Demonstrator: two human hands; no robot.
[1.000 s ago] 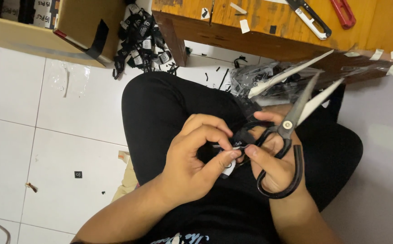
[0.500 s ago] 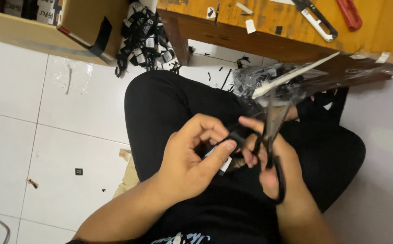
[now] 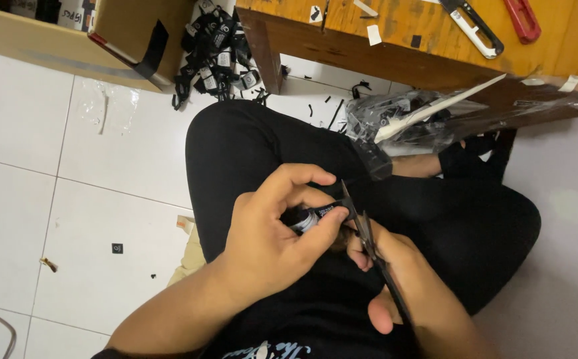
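Observation:
My left hand [image 3: 275, 233] pinches a small black strap piece with a white label [image 3: 312, 217] between thumb and fingers, over my lap in black trousers. My right hand [image 3: 395, 279] grips black-handled scissors [image 3: 362, 226]. Seen edge-on, the blades point up and away, with their tip right beside the strap piece. Whether the blades touch the piece is hidden by my fingers.
A clear plastic bag of black pieces [image 3: 422, 119] hangs taped under the wooden table edge [image 3: 395, 60]. On the table lie a white-handled tool [image 3: 471, 30] and a red one [image 3: 521, 18]. A pile of black straps [image 3: 219, 53] lies beside a cardboard box [image 3: 83, 36] on the white tile floor.
The scissors have turned from flat and wide open to edge-on, and have dropped down against the strap piece. My left hand has closed more tightly around the piece.

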